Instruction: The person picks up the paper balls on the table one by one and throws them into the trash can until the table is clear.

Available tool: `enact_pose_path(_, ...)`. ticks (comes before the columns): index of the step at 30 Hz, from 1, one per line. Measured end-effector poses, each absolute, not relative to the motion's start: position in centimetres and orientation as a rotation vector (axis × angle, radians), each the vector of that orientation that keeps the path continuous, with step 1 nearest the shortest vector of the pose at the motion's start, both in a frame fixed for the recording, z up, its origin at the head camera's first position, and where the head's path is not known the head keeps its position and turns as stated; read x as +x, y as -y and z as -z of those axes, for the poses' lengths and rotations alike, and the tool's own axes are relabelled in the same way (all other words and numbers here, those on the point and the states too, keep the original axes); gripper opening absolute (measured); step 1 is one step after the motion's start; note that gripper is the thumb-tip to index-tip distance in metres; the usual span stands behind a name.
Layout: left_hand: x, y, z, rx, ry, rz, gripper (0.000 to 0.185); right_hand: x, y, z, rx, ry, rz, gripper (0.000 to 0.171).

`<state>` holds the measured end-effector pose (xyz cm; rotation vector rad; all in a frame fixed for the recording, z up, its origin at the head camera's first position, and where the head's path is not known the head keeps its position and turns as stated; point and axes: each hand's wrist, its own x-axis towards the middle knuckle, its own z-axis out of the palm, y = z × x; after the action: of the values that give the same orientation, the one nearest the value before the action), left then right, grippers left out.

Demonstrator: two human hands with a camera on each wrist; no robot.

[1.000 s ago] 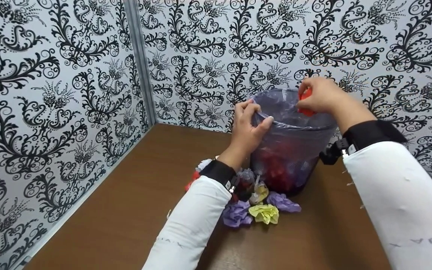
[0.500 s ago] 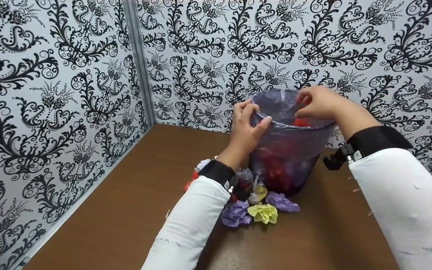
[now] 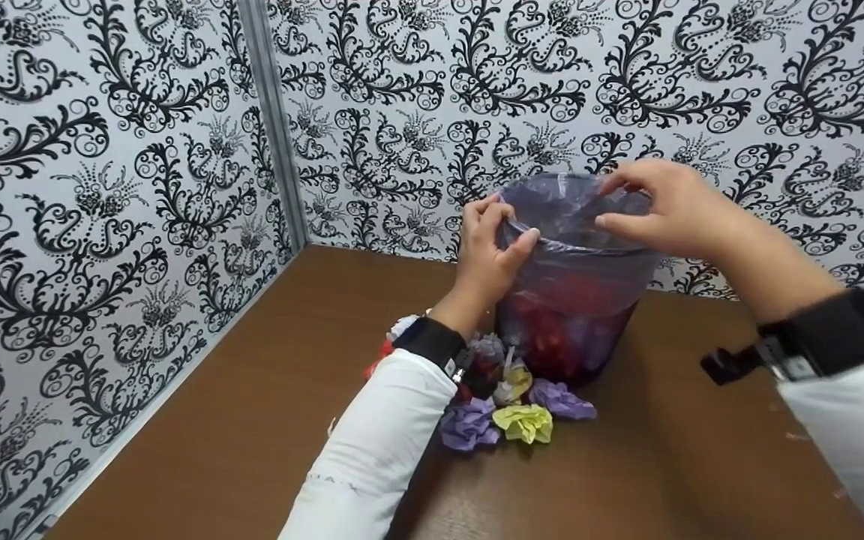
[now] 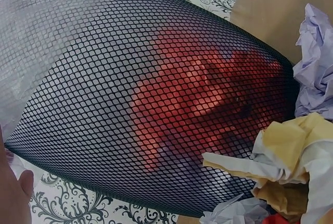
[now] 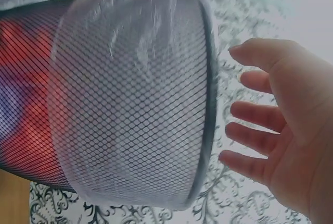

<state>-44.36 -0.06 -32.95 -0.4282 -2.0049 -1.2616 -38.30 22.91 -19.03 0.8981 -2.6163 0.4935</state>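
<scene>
A person in white sleeves works at a black mesh bin [image 3: 571, 315] standing on a brown table [image 3: 252, 420], set back toward a wall of black-and-white scroll wallpaper [image 3: 102, 150]. The bin is lined with a thin, see-through bag [image 3: 563, 217] whose edge folds over the rim.

The left hand [image 3: 486, 251] pinches the bag's edge at the near left of the rim, fingers and thumb curled round the film. The right hand [image 3: 668, 206] hovers over the bin's mouth on the far right, fingers spread and relaxed, holding nothing; the right wrist view shows its palm open just beside the rim, not touching it.

Through the mesh, red paper [image 4: 203, 99] shows, filling the lower part of the bin. Crumpled paper balls lie on the table against the bin's near side: purple [image 3: 469, 427], yellow [image 3: 526, 422], another purple [image 3: 561, 400], with white and red ones partly hidden behind the left wrist.

The bin looks light, being wire mesh with only paper inside, so it would likely tip or slide if pulled from one side. The rim seems the stiffest place to grip. The bag looks soft, slippery and easy to tear; it is probably best taken where it doubles over the rim. The paper balls should be weightless and crush easily.
</scene>
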Motion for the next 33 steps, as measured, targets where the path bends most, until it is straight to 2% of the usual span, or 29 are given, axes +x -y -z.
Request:
enact_pose_path(7, -44.4, 0.0, 33.0, -0.432, 1.988, 1.259, 0.046, -34.6, -23.8, 20.8, 1.024, 2.305, -0.462, 0.029)
enact_pose_path(13, -44.3, 0.0, 32.9, -0.441, 1.984, 1.253, 0.045, -32.6, -24.2, 24.5, 1.079, 2.225, -0.487, 0.027)
enact_pose_path(23, -44.4, 0.0, 33.0, -0.432, 1.998, 1.268, 0.044, -33.9, -23.7, 33.4, 1.076, 2.462, -0.565, 0.041)
enact_pose_path(33, -44.5, 0.0, 32.9, -0.428, 1.989, 1.287, 0.044, -34.0, -21.6, 39.0, 1.025, 2.698, -0.428, 0.039)
